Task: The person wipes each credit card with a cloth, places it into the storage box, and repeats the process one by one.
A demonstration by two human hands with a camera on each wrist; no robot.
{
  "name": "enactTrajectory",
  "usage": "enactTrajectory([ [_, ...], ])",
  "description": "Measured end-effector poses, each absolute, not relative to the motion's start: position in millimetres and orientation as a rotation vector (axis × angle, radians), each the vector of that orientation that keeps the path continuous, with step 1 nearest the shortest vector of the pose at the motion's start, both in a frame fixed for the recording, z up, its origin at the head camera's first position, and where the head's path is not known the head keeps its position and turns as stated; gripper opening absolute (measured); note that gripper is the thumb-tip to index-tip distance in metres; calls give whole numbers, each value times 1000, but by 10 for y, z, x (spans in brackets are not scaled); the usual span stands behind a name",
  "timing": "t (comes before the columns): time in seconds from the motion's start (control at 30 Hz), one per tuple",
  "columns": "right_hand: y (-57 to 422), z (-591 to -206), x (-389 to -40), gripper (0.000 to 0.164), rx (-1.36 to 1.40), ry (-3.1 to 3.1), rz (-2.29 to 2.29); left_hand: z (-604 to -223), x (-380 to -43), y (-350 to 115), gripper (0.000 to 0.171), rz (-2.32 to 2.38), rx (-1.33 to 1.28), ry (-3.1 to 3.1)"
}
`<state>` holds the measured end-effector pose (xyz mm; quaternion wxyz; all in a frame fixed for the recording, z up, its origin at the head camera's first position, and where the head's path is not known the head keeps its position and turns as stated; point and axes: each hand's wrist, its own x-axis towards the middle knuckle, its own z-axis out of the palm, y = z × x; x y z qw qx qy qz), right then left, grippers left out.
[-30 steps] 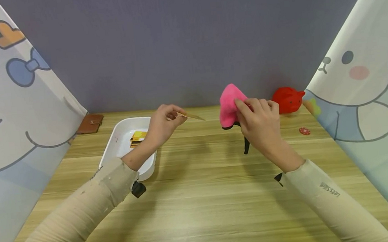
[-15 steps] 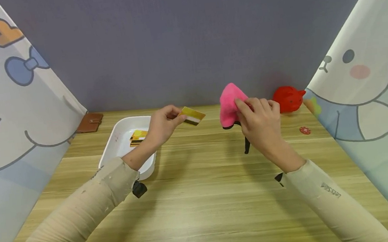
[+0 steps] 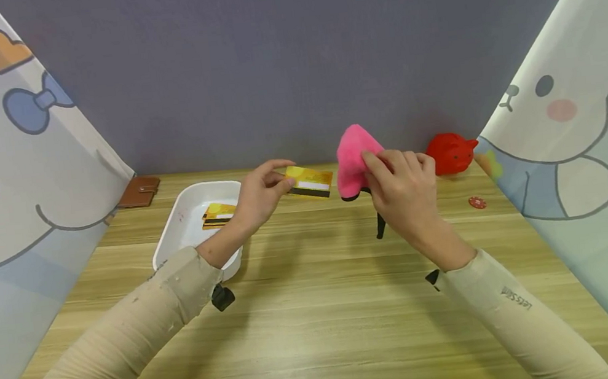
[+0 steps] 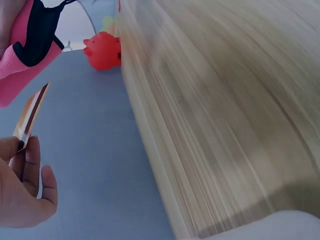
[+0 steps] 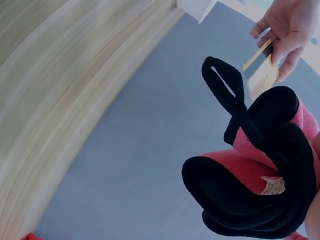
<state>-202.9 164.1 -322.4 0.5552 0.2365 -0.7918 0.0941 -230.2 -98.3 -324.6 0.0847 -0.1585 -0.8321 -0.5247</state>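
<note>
My left hand (image 3: 260,197) pinches a gold bank card (image 3: 311,182) between thumb and fingers, raised above the table. The card's black stripe and white strip face the head camera. To its right my right hand (image 3: 407,194) grips a folded pink cloth (image 3: 353,153), with black edging, a hanging black loop (image 5: 225,82) and a small white label (image 5: 273,185). A narrow gap separates card and cloth in the head view. More gold cards (image 3: 220,215) lie in a white tray (image 3: 167,244), which is partly hidden behind my left forearm.
A red piggy bank (image 3: 452,154) stands at the back right, with a red poker chip (image 3: 477,202) in front of it. At the back left lies a brown wallet (image 3: 139,192). A grey wall (image 3: 291,67) borders the wooden table (image 3: 307,325) behind.
The card in my left hand has turned from edge-on to showing its striped side, and has come slightly right. My right hand and the cloth have shifted a little left.
</note>
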Motion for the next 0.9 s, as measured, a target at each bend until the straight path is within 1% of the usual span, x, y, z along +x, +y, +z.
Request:
enactTrajectory([
  [0.23,1473,-3230,-2002,16,614,-1825,181,-3230,-2246,-877,27,-1667,-506,-2449],
  [0.57,1276,-3318,-2011,13,679,-1806,115,-3201,-2216,-698,18,-1967,-614,-2340],
  [0.73,1330,-3331,-2047,14,637,-1808,117,-3183,-2205,-700,22,-2062,-613,-2324],
  [0.9,1464,-3314,-2103,17,586,-1832,127,-3165,-2209,-777,26,-1991,-592,-2376],
])
